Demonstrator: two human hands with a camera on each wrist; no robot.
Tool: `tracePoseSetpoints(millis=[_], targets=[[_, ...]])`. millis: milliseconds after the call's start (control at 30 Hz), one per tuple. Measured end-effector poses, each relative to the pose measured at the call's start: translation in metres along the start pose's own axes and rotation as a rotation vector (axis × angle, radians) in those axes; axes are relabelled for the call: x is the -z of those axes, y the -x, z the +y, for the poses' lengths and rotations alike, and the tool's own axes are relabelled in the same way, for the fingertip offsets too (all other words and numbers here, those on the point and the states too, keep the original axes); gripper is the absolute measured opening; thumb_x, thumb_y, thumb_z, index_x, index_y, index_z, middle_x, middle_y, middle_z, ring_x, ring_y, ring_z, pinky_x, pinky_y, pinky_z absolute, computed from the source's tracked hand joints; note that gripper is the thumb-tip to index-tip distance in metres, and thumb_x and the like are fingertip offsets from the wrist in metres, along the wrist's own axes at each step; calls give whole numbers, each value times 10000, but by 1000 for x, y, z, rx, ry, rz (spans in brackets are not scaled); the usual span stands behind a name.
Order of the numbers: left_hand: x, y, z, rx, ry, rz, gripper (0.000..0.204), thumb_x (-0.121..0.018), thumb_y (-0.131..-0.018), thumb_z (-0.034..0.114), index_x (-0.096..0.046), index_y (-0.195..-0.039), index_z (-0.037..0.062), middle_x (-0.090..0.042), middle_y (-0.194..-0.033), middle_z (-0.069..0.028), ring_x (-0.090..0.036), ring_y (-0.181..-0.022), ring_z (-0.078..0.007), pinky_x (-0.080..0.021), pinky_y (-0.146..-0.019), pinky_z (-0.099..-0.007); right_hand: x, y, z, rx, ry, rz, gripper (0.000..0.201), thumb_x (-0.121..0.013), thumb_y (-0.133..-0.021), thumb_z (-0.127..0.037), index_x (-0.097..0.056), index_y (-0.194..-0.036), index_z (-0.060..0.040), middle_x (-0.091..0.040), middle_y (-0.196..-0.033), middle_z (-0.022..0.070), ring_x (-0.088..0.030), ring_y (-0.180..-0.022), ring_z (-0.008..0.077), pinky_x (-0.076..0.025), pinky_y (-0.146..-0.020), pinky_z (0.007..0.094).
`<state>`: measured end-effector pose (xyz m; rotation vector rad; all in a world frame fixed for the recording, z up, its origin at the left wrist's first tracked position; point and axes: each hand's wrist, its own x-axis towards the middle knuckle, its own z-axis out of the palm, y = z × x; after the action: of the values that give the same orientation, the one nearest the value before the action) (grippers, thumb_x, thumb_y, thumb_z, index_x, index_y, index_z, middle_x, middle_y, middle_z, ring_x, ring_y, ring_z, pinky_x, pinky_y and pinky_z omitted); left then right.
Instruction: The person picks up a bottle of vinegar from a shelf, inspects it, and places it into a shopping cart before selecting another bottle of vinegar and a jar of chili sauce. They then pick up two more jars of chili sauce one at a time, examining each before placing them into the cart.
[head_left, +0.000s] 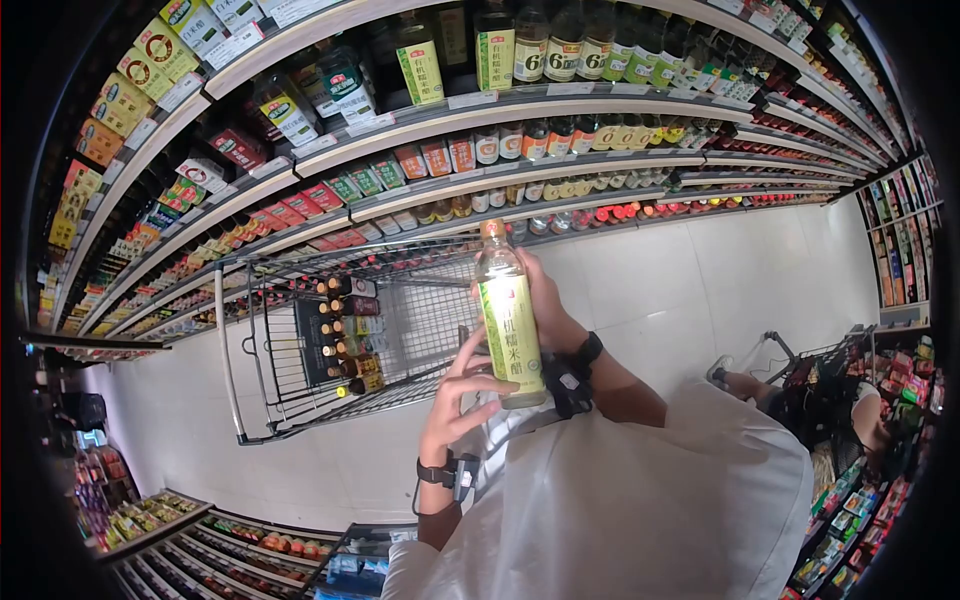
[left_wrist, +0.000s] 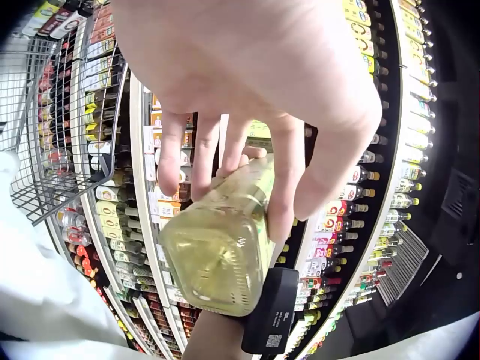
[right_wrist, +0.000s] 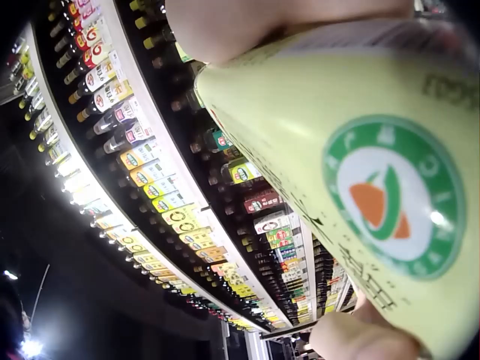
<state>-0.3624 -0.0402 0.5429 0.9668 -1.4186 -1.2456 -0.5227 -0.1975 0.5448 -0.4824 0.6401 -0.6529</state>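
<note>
A clear glass bottle with a yellow-green label (head_left: 510, 325) is held tilted in front of the chest, its cap pointing away from the body. Behind its far side, the right hand (head_left: 545, 300) grips it. Extended, spread fingers of the left hand (head_left: 462, 395) touch the bottle's lower part. Seen from the left wrist, the bottle's base (left_wrist: 214, 262) faces the camera under the left hand (left_wrist: 247, 67). The label (right_wrist: 375, 172) fills much of the right wrist view, with parts of the right hand (right_wrist: 360, 337) at its edges.
A shopping cart (head_left: 400, 345) with several bottles at its near-handle end stands left of the hands. Shelves of bottles and boxes (head_left: 440, 180) curve along the far side. Another person's leg (head_left: 738, 380) and a second cart (head_left: 800, 365) show at the right.
</note>
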Motion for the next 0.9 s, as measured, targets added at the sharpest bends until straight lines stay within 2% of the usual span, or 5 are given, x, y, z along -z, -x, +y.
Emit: tracePoseSetpoints(millis=[167,267,467,667,900], targets=[[-18,3,4,207,468,142,1123,-813,-690,-61,-211,-1624,106,-460,-1496,-239,-627,-1200,-280,-471,-1048,-415,-9,7,-15,-13,-12,12,558,-216,-1072,-505,-545,-1298,-114,-727,-979,139,-708,-743,208,-610,-667,359],[-17,-9,12,282,340,-29,1387,-871,-652,-56,99,-1625,124,-544,-1425,-208,-631,-1201,-265,-486,-1031,-404,-9,7,-10,1,16,12,557,-209,-1072,-513,-514,-1328,-124,-730,-1036,164,-718,-767,216,-612,-670,356],[-27,-4,8,115,-217,147,1136,-930,-618,55,-326,-1580,87,-702,-1213,-191,-711,-1073,-261,-516,-1001,-371,-17,4,-19,-147,-30,10,619,-240,-1047,-623,-548,-1269,-134,-708,-1020,179,-721,-814,321,-599,-690,430],[-23,-11,29,140,-336,147,558,-934,-569,119,-771,-1096,30,-733,-1096,-203,-726,-1041,-306,-525,-1004,-386,7,-10,-3,-167,-163,-134,669,-237,-1032,-661,-616,-1173,-128,-704,-975,160,-718,-849,353,-594,-721,466],[-22,-1,-1,201,-1,268,962,-811,-770,124,-287,-1574,53,-649,-1301,-175,-680,-1124,-303,-521,-983,-381,-11,-4,-1,18,5,-120,422,-380,-1089,-440,-496,-1311,-100,-648,-1177,160,-664,-1065,284,-542,-896,403]])
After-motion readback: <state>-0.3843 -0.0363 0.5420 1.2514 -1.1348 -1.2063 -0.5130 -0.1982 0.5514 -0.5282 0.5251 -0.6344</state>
